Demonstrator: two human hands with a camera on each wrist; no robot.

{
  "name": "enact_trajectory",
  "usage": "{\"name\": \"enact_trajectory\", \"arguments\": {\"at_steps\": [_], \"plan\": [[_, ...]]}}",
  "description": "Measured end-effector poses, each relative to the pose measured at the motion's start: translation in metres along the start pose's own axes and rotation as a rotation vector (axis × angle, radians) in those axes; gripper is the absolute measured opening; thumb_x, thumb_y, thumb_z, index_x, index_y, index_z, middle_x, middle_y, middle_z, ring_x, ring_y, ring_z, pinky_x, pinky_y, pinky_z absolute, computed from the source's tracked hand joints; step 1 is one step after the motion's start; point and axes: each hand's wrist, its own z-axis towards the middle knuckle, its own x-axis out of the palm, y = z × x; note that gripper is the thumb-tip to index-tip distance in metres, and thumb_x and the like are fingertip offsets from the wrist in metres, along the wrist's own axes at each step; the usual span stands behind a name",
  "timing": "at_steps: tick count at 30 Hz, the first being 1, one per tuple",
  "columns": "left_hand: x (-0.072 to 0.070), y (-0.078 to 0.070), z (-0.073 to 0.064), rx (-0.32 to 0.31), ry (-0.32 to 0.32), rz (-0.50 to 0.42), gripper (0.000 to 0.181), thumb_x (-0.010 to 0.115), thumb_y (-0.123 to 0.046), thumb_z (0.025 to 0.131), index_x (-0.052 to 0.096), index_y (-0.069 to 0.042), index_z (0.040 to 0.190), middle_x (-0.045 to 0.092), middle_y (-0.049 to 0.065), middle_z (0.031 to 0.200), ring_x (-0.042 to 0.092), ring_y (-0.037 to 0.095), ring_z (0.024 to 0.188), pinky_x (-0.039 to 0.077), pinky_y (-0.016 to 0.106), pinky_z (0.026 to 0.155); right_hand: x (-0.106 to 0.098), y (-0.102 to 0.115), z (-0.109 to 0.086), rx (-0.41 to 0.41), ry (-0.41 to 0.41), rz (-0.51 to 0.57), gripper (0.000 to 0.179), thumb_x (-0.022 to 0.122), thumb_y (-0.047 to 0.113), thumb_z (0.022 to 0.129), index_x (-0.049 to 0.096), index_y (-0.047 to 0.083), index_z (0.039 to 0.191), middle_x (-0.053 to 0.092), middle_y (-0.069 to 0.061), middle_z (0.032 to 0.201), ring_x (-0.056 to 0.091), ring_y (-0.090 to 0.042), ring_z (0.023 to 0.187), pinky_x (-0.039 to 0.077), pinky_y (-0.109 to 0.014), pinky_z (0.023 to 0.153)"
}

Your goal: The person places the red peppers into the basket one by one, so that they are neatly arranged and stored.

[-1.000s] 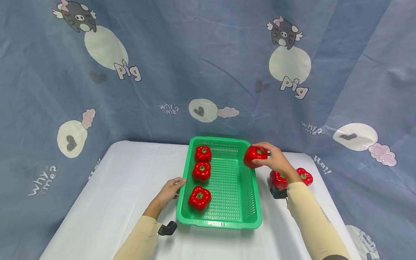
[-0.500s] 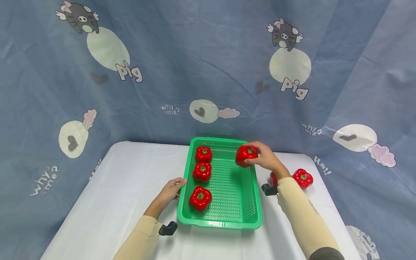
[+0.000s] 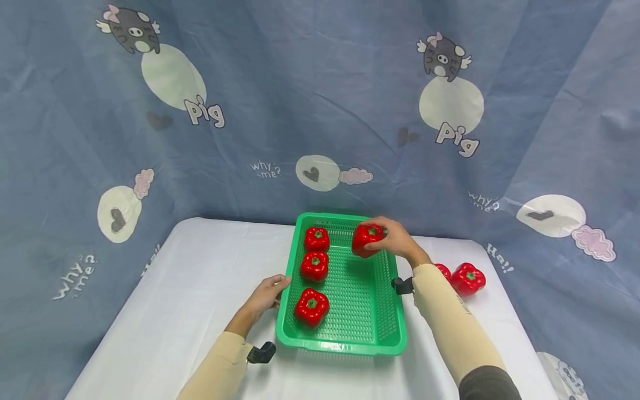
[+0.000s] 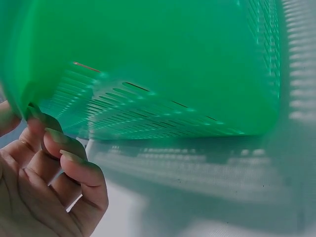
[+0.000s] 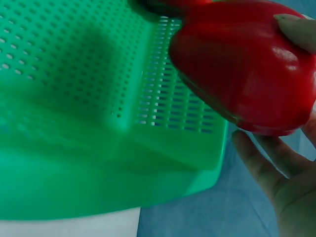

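Observation:
My right hand holds a red bell pepper over the far right part of a green plastic basket. In the right wrist view, the thumb and fingers sit around the pepper, which is apart from the basket floor. At the basket's left side my left hand grips the rim; the left wrist view shows its curled fingers against the green wall. Along the basket's left wall lie three more bell peppers: a far one, a middle one and a near one.
Right of the basket, on the white table, lies one red bell pepper. Another pepper beside it is partly hidden by the right sleeve. A blue printed cloth hangs behind the table.
My right hand has carried its bell pepper leftward, from above the basket's right rim to over its inside. The left hand has stayed on the rim.

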Motion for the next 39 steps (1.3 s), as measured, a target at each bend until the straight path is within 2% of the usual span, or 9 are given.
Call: {"name": "enact_trajectory", "arguments": {"at_steps": [7, 16, 25, 29, 39], "plan": [[0.0, 0.003, 0.001, 0.003, -0.006, -0.016, 0.032, 0.048, -0.032, 0.101, 0.062, -0.004, 0.099, 0.06, 0.0, 0.071, 0.054, 0.013, 0.064, 0.044, 0.025, 0.056, 0.011, 0.001, 0.013, 0.04, 0.038, -0.034, 0.054, 0.08, 0.008, 0.076, 0.062, 0.01, 0.127, 0.057, -0.015, 0.127, 0.052, -0.034, 0.115, 0.053, -0.045, 0.085], [0.0, 0.002, 0.0, 0.002, -0.002, -0.026, 0.031, 0.049, -0.032, 0.101, 0.061, -0.004, 0.097, 0.058, 0.0, 0.07, 0.052, 0.012, 0.064, 0.044, 0.028, 0.059, 0.027, -0.006, 0.028, 0.085, 0.077, 0.017, 0.056, 0.08, 0.002, 0.075, 0.061, 0.008, 0.127, 0.057, -0.016, 0.127, 0.056, -0.034, 0.113, 0.053, -0.042, 0.086], [0.002, 0.002, 0.0, 0.007, -0.021, -0.024, 0.031, 0.049, -0.031, 0.101, 0.061, -0.003, 0.094, 0.055, -0.001, 0.066, 0.05, 0.012, 0.061, 0.042, 0.026, 0.056, 0.04, -0.017, 0.041, 0.058, 0.06, -0.025, 0.057, 0.082, 0.004, 0.074, 0.062, 0.008, 0.127, 0.059, -0.015, 0.125, 0.056, -0.032, 0.112, 0.053, -0.041, 0.084], [0.001, 0.002, 0.0, 0.004, -0.02, -0.019, 0.031, 0.049, -0.031, 0.101, 0.061, -0.003, 0.094, 0.056, 0.0, 0.067, 0.051, 0.012, 0.062, 0.042, 0.026, 0.056, 0.046, -0.017, 0.045, 0.092, 0.051, -0.057, 0.057, 0.082, 0.005, 0.073, 0.062, 0.009, 0.127, 0.058, -0.015, 0.126, 0.053, -0.032, 0.115, 0.052, -0.043, 0.087], [-0.002, 0.003, -0.001, 0.026, 0.011, -0.034, 0.031, 0.05, -0.031, 0.101, 0.061, -0.002, 0.094, 0.058, -0.001, 0.068, 0.052, 0.012, 0.061, 0.042, 0.025, 0.055, 0.061, -0.021, 0.046, 0.169, 0.02, -0.048, 0.057, 0.083, 0.005, 0.073, 0.064, 0.01, 0.125, 0.057, -0.013, 0.131, 0.048, -0.031, 0.125, 0.047, -0.047, 0.096]]}}
